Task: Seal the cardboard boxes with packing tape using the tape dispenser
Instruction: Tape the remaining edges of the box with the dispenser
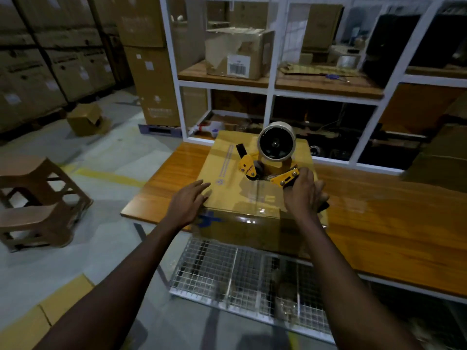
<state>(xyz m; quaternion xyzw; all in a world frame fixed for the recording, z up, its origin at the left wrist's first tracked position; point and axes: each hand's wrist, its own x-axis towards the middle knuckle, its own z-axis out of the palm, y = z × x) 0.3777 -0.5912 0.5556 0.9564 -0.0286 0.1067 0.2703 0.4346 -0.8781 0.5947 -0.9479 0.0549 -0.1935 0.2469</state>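
One cardboard box (227,173) sits on the table (379,223), at its near edge by the left corner. Two hands are on it. The left hand (188,200) lies flat on top, grip open. The right hand (302,190) has its grip closed round the one yellow tape dispenser (267,165), which carries a single roll (276,141) and rests on the box top.

Cardboard box (222,170) is set on the wooden surface (379,223). Yellow tape dispenser (274,152) is gripped by the right hand (303,193) atop the box. The left hand (189,200) is laid flat, fingers straight, at the box's left edge.
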